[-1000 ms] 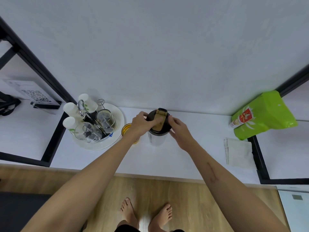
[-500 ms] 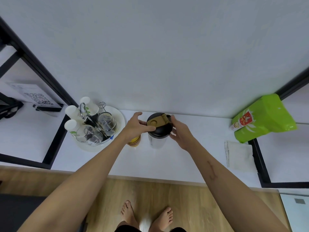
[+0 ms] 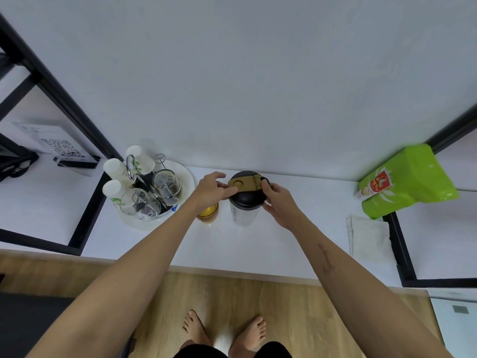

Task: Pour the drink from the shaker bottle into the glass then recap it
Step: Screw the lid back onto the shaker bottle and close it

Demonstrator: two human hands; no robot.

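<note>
A clear shaker bottle (image 3: 242,213) with a black lid and a tan flip cap (image 3: 244,185) stands upright on the white counter (image 3: 245,249). The flip cap lies flat on the lid. My left hand (image 3: 211,188) presses its thumb on the cap's left end, fingers spread above. On the lid's right rim rests my right hand (image 3: 277,198), gripping it. Just left of the bottle a glass (image 3: 208,212) holding amber drink stands, partly hidden under my left wrist.
A white round tray (image 3: 185,174) with upturned glasses and paper cups on a wire rack sits at the left. A green packet (image 3: 407,180) and a folded white cloth (image 3: 369,236) lie at the right. Black frame bars (image 3: 87,210) border the counter on both sides.
The tan flip cap has swung down from upright to flat on the lid. My left hand has shifted from the lid's side to pressing on the cap.
</note>
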